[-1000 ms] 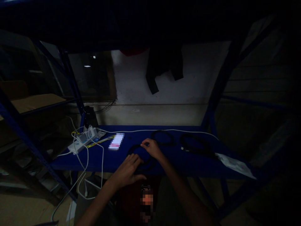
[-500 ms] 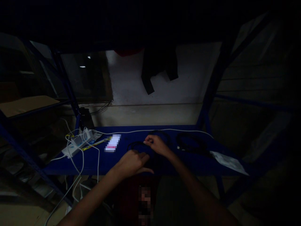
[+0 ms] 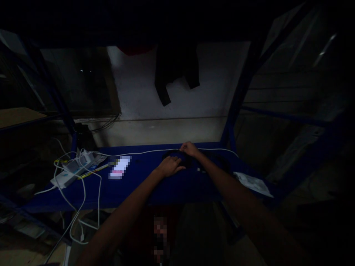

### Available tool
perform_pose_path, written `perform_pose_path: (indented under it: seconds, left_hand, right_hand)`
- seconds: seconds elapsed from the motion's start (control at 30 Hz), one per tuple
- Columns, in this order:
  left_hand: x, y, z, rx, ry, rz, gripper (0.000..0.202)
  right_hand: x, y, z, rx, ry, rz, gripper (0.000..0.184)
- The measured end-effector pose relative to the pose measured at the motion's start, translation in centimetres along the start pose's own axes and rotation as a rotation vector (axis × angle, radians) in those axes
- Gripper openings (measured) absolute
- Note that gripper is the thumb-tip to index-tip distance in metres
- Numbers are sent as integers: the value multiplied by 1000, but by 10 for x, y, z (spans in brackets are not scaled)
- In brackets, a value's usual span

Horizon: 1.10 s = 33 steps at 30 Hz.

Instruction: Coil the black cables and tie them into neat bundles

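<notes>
Toward the back of the blue tabletop (image 3: pixel 133 193), around mid-width: dark cable coil (image 3: pixel 169 151), lying flat, partly hidden by both hands. Left hand (image 3: pixel 169 166) is palm-down over its near side, fingers loosely spread, thumb out to the side; grip open, nothing visibly clasped. Right hand (image 3: pixel 189 149) is at the coil's far side, thumb and fingertips drawn close together; too dark to tell if that grip has hold of the coil. Just right of it, a second dark coil (image 3: pixel 221 161), partly behind the right forearm. White connector (image 3: pixel 201 170) beside that forearm. Farther right, a pale plastic bag (image 3: pixel 253 183) near the tabletop edge. White cable (image 3: pixel 144 152) runs along the back. Left side: lit phone (image 3: pixel 119 167), yellow stick (image 3: pixel 94 172), then white power strip (image 3: pixel 66 178) with tangled cords (image 3: pixel 99 192) hanging over the front edge. Dark garment (image 3: pixel 176 70) hangs against the wall (image 3: pixel 133 92) behind.
</notes>
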<state>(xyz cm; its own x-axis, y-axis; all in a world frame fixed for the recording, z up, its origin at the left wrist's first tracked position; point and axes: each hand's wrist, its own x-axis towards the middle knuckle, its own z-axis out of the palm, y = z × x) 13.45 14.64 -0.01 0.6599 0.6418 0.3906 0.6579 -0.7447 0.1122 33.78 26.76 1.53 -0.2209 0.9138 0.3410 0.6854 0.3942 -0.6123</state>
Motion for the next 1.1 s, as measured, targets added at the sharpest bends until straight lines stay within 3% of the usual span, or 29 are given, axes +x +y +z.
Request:
perform_pose_path:
  seconds: [0.13, 0.27, 0.4, 0.5, 0.67, 0.93, 1.1]
  left_hand:
    - [-6, -3, 8, 74, 11, 8, 47]
    - [-4, -3, 12, 3, 49, -37, 48]
    - [-2, -2, 19, -81, 63, -84, 47]
    - [0, -1, 21, -106, 58, -101, 47]
    - [14, 3, 26, -116, 42, -115, 41]
    - [39, 18, 39, -96, 36, -142, 41]
    - [28, 25, 25, -62, 117, -100, 66]
  right_hand:
    - [-7, 13, 5, -18, -7, 7, 8]
    - [-32, 10, -23, -63, 6, -34, 16]
    - [-95, 20, -68, -226, 60, -94, 43]
    - [-148, 33, -94, -423, 10, -77, 58]
    - [-200, 43, -108, -402, -96, -118, 43]
    - [-192, 66, -110, -464, -94, -217, 32]
    - [-175, 82, -118, -547, -15, -239, 31]
